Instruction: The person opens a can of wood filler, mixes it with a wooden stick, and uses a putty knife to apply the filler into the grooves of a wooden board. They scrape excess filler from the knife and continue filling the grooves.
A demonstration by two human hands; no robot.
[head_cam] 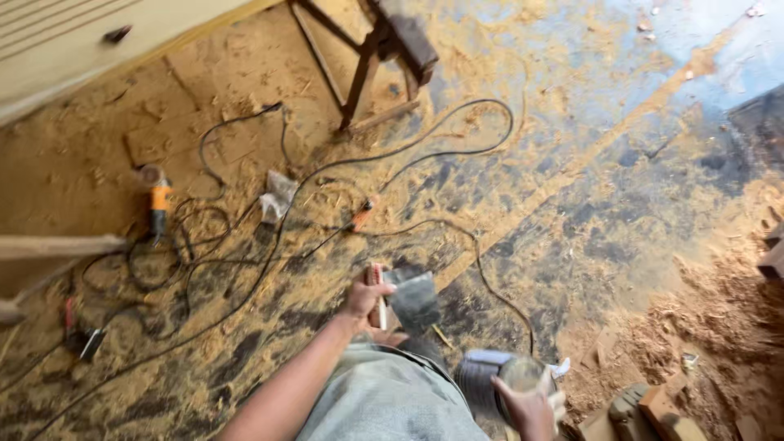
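Note:
My left hand (364,296) grips a small red and white tool (376,294) and a crumpled dark plastic bag (414,299), held out over the sawdust floor. My right hand (527,404), low at the bottom edge, is closed on a round clear glass jar (523,375). Just left of the jar lies a dark sandal (479,376). My grey garment (388,400) fills the bottom middle.
Black cables (343,196) loop across the floor. An orange angle grinder (157,200) lies at the left, a red tool (77,331) lower left. A wooden stool frame (371,61) stands at the top. Wood scraps (653,412) and sawdust heaps sit at the right.

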